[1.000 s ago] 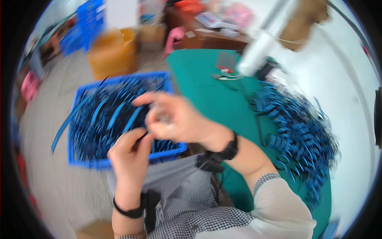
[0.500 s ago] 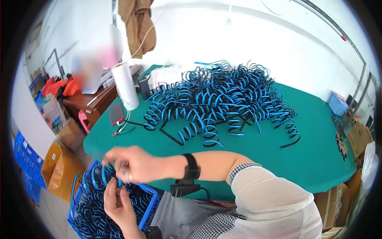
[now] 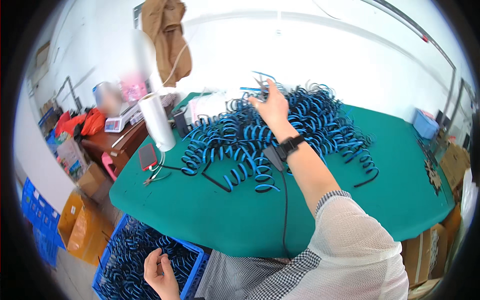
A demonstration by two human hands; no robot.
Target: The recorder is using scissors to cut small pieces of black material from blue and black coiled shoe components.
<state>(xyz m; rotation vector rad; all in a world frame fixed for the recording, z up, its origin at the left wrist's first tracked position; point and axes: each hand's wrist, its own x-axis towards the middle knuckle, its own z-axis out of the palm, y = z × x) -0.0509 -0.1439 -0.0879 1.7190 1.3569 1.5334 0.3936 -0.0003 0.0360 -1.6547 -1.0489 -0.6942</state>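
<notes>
Counter: broad, green-topped, rounded at its corners (image 3: pixel 215 215), across the middle of the frame. Wall: white (image 3: pixel 360 65), behind it. Brown cloth (image 3: pixel 167 42): hanging, upper left. Brown desk (image 3: pixel 111 146): left of frame, bearing a scale (image 3: pixel 115 124) and a red bag (image 3: pixel 93 122). Yellow bin (image 3: pixel 82 232): lower left, on the grey floor. Blue tub (image 3: pixel 425 125): right of frame, on the counter. Cardboard box (image 3: pixel 416 256): lower right.

On the counter's left part: one white roll (image 3: pixel 157 122), upright, slightly tilted; one red-edged phone-like slab (image 3: pixel 147 157), lying flat near it; one pair of pliers (image 3: pixel 149 180), just beside the slab.

Coils (image 3: pixel 310 122): heaped on the counter, centre of frame; narrow strips, bright blue on one face and black on the other, wound in springy spirals, tangled at the top, with loose ends trailing at the near edge. More of the same fill a blue crate (image 3: pixel 198 265), lower left.

Hands: well apart. Right hand (image 3: pixel 268 95): over the heap's upper part, thumb and forefinger parted, a small grey pointed tool (image 3: pixel 262 82) at them; firmness of grip cannot be told. Left hand (image 3: pixel 161 275): above the crate, fingers loosely curled, thumb clear of them.
</notes>
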